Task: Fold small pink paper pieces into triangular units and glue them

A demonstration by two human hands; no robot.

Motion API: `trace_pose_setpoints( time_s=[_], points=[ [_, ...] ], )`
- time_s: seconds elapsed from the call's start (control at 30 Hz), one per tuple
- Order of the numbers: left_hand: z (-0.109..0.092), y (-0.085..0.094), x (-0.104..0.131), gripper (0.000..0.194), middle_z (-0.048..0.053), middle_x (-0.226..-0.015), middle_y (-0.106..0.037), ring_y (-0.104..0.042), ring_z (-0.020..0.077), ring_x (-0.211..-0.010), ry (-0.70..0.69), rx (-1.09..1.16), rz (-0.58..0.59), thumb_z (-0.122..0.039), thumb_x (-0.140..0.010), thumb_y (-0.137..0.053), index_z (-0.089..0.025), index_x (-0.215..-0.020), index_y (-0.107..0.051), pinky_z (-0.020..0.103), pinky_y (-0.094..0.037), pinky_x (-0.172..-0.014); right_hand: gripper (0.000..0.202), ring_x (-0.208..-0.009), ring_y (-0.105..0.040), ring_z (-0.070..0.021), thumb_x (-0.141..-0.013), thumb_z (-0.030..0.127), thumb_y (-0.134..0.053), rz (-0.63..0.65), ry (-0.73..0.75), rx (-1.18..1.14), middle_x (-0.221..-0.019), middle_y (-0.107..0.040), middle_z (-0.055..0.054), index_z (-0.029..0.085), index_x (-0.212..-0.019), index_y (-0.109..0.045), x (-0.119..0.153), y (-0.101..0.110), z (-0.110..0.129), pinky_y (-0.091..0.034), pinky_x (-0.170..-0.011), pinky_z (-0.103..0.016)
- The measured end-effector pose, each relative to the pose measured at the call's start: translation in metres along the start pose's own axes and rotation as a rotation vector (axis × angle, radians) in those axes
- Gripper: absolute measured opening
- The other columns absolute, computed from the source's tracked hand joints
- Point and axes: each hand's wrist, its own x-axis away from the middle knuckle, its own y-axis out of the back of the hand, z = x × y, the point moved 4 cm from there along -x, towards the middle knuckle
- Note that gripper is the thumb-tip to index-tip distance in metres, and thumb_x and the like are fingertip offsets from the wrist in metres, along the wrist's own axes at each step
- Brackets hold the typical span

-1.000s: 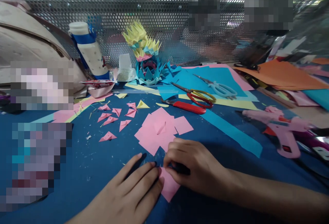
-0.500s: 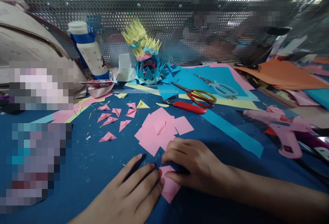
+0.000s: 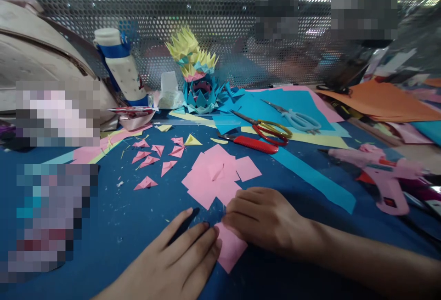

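Observation:
A small pink paper square (image 3: 231, 250) lies on the blue tabletop, one corner toward me. My left hand (image 3: 177, 256) rests flat with its fingers stretched, and the fingertips touch the square's left edge. Curled over the upper right part of that paper is my right hand (image 3: 263, 219), its fingers closed and its thumb tucked out of sight. Just beyond my hands is a spread pile of pink paper squares (image 3: 200, 176), with a folded pink piece (image 3: 216, 172) on top. Several small folded pink triangles (image 3: 146, 183) are scattered to the left, near a yellow folded triangle (image 3: 193, 140).
Red-handled cutter (image 3: 257, 144), red-and-yellow scissors (image 3: 272, 130) and light blue scissors (image 3: 299, 121) lie beyond the pile. A pink glue gun (image 3: 382, 166) is at right. Behind stand a folded-paper model (image 3: 201, 91) and a bottle (image 3: 126, 77); a bag (image 3: 41, 52) is at left.
My right hand's fingers have curled further and its thumb has gone out of sight against the paper. My left hand stays nearly still. The whole view has shifted slightly.

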Motion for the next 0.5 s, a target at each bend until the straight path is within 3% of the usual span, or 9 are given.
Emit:
trace_pose_setpoints(
  time_s=[0.17, 0.4, 0.5],
  points=[
    [-0.0011, -0.0015, 0.0003, 0.042, 0.004, -0.131, -0.069, -0.059, 0.0214, -0.121, -0.003, -0.013, -0.007, -0.019, -0.111, -0.029, -0.016, -0.130, -0.066, 0.053, 0.004, -0.127, 0.034, -0.070, -0.054, -0.0157, -0.106, 0.012, -0.039, -0.061, 0.077, 0.088, -0.079, -0.067, -0.002, 0.016, -0.087, -0.067, -0.0030, 0.0070, 0.0073, -0.037, -0.060, -0.032],
    [-0.0011, -0.0014, 0.0004, 0.038, 0.006, -0.132, -0.067, -0.059, 0.0221, -0.122, -0.013, -0.019, 0.010, -0.021, -0.111, -0.033, -0.015, -0.131, -0.065, 0.053, 0.002, -0.127, 0.038, -0.071, -0.057, -0.0164, -0.106, 0.010, -0.036, -0.040, 0.125, 0.107, -0.081, -0.069, -0.004, 0.014, -0.087, -0.069, -0.0039, 0.0083, 0.0096, -0.041, -0.058, -0.032],
    [-0.0007, -0.0003, 0.0005, 0.041, 0.005, -0.129, -0.069, -0.060, 0.0218, -0.120, 0.008, -0.021, -0.037, -0.020, -0.111, -0.030, -0.015, -0.129, -0.066, 0.054, 0.001, -0.127, 0.038, -0.071, -0.057, -0.0164, -0.105, 0.010, -0.036, -0.035, 0.133, 0.105, -0.080, -0.069, -0.004, 0.014, -0.087, -0.069, -0.0046, 0.0088, 0.0100, -0.042, -0.058, -0.031]
  ],
)
